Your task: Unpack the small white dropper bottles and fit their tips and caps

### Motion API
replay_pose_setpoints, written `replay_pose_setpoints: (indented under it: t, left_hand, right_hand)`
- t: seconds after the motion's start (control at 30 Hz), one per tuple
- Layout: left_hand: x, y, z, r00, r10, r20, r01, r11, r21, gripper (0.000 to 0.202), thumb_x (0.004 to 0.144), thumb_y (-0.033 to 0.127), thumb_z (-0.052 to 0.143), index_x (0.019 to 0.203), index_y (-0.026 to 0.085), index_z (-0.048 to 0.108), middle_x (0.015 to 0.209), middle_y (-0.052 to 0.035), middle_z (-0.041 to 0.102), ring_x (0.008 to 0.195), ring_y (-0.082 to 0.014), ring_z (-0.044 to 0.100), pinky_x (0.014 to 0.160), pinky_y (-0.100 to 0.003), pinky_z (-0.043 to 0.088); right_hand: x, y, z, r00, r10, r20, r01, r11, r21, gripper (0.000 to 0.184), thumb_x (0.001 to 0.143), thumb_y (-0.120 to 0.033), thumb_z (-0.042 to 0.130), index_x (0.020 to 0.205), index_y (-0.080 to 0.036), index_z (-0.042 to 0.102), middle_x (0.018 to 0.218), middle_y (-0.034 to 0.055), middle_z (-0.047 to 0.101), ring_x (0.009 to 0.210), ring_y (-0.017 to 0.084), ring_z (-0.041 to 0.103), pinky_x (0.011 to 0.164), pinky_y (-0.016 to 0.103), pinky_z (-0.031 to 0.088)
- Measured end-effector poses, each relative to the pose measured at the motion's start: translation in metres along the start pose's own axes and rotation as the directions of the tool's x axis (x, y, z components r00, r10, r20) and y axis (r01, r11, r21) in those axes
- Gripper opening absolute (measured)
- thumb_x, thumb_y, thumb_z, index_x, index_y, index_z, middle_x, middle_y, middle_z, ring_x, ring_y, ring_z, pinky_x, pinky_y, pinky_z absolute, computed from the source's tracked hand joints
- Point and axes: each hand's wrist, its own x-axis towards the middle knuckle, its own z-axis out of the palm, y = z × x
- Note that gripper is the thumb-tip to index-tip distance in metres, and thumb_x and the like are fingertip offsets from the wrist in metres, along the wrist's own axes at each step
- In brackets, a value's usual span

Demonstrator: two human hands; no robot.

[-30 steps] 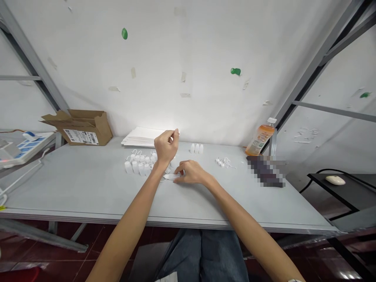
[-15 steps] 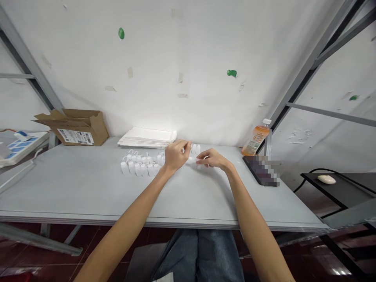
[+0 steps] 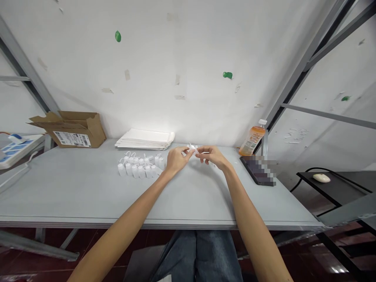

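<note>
My left hand (image 3: 177, 159) and my right hand (image 3: 214, 156) meet over the back middle of the table. Between their fingertips is a small white plastic piece (image 3: 192, 148), pinched from both sides; its exact kind is too small to make out. Left of my left hand stand several small white bottle-like pieces (image 3: 135, 170) in loose rows, some with thin white loops on top. Part of another small white item (image 3: 213, 165) shows below my right hand, mostly hidden by it.
A stack of white sheets (image 3: 145, 138) lies against the wall, with an open cardboard box (image 3: 73, 131) to its left. At the right stand an orange drink bottle (image 3: 253, 139) and a dark phone-like slab (image 3: 257, 172). A power strip (image 3: 20, 149) is at far left.
My hands have come together, the left turning so its fingertips meet the right's at the white piece. The piece is now raised between them. The view has shifted slightly.
</note>
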Motion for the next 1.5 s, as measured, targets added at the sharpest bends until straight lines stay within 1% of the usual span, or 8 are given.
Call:
replay_pose_setpoints:
  t: [0.27, 0.4, 0.5, 0.67, 0.9, 1.27, 1.4, 1.5]
  left_hand:
    - [-0.001, 0.001, 0.006, 1.0, 0.003, -0.004, -0.004, 0.986, -0.168, 0.014, 0.085, 0.03, 0.064, 0.092, 0.02, 0.072, 0.106, -0.0043, 0.073, 0.08, -0.0147, 0.069, 0.071, -0.023, 0.05]
    - [-0.007, 0.008, 0.005, 0.999, 0.026, 0.047, -0.02, 0.993, -0.115, 0.023, 0.094, 0.033, 0.05, 0.099, 0.022, 0.07, 0.104, -0.004, 0.074, 0.093, -0.0178, 0.069, 0.07, -0.023, 0.049]
    - [-0.014, 0.013, 0.008, 0.99, 0.078, 0.121, -0.071, 0.996, -0.06, 0.027, 0.097, 0.032, 0.043, 0.096, 0.022, 0.069, 0.095, -0.0026, 0.074, 0.09, -0.0178, 0.068, 0.071, -0.024, 0.046]
    - [-0.026, 0.015, 0.023, 0.966, 0.122, 0.229, -0.138, 0.989, 0.054, 0.028, 0.099, 0.032, 0.042, 0.103, 0.022, 0.068, 0.101, -0.0031, 0.072, 0.089, -0.019, 0.065, 0.072, -0.027, 0.044]
    - [-0.028, 0.007, 0.032, 0.952, 0.047, 0.303, -0.098, 0.983, 0.155, 0.029, 0.096, 0.041, 0.049, 0.106, 0.023, 0.069, 0.1, -0.0032, 0.068, 0.087, -0.02, 0.064, 0.071, -0.028, 0.043]
    - [-0.022, 0.004, 0.027, 0.948, -0.067, 0.311, -0.03, 0.954, 0.297, 0.029, 0.095, 0.04, 0.051, 0.108, 0.023, 0.071, 0.108, -0.0057, 0.067, 0.092, -0.0216, 0.064, 0.072, -0.028, 0.044]
    - [-0.024, 0.004, 0.03, 0.933, -0.067, 0.353, -0.061, 0.939, 0.338, 0.029, 0.094, 0.033, 0.048, 0.107, 0.021, 0.07, 0.108, -0.007, 0.067, 0.094, -0.0228, 0.064, 0.072, -0.029, 0.045]
    - [-0.024, 0.003, 0.031, 0.927, -0.081, 0.367, -0.061, 0.931, 0.359, 0.029, 0.094, 0.031, 0.046, 0.106, 0.02, 0.07, 0.109, -0.0076, 0.067, 0.096, -0.0233, 0.065, 0.073, -0.03, 0.045]
  right_hand:
    - [-0.001, 0.0, 0.001, 0.997, 0.02, 0.078, -0.016, 0.999, -0.043, 0.03, 0.07, -0.039, 0.074, 0.09, -0.017, 0.076, 0.096, 0.0073, 0.07, 0.061, 0.012, 0.061, 0.046, 0.022, 0.04]
    - [-0.004, 0.003, -0.014, 0.999, 0.034, -0.028, -0.035, 0.999, -0.012, 0.026, 0.071, -0.037, 0.072, 0.086, -0.016, 0.074, 0.103, 0.0099, 0.071, 0.068, 0.014, 0.065, 0.049, 0.022, 0.044]
    - [-0.01, 0.003, -0.023, 0.992, 0.031, -0.123, -0.024, 0.998, 0.055, 0.027, 0.071, -0.04, 0.073, 0.082, -0.015, 0.072, 0.099, 0.0101, 0.071, 0.065, 0.013, 0.062, 0.048, 0.021, 0.043]
    - [-0.013, 0.008, -0.023, 0.994, 0.043, -0.103, -0.037, 0.998, 0.056, 0.029, 0.071, -0.042, 0.073, 0.075, -0.014, 0.07, 0.084, 0.0081, 0.069, 0.056, 0.01, 0.056, 0.042, 0.021, 0.035]
    - [-0.008, 0.014, -0.01, 0.997, 0.069, -0.022, -0.072, 0.988, -0.134, 0.018, 0.071, -0.033, 0.07, 0.072, -0.014, 0.071, 0.065, 0.0028, 0.065, 0.052, 0.009, 0.053, 0.042, 0.02, 0.031]
    - [-0.005, 0.021, -0.003, 0.995, 0.097, -0.015, -0.097, 0.949, -0.301, 0.011, 0.074, -0.02, 0.06, 0.072, -0.014, 0.07, 0.066, 0.0024, 0.065, 0.051, 0.009, 0.056, 0.042, 0.019, 0.036]
    - [-0.003, 0.024, 0.002, 0.997, 0.066, -0.029, -0.073, 0.904, -0.422, 0.016, 0.074, -0.012, 0.054, 0.071, -0.015, 0.069, 0.067, 0.0008, 0.066, 0.05, 0.009, 0.057, 0.051, 0.021, 0.04]
    - [-0.002, 0.024, 0.007, 0.999, 0.032, -0.034, -0.046, 0.825, -0.563, 0.02, 0.073, -0.009, 0.052, 0.071, -0.016, 0.07, 0.063, 0.0003, 0.067, 0.054, 0.011, 0.058, 0.059, 0.022, 0.042]
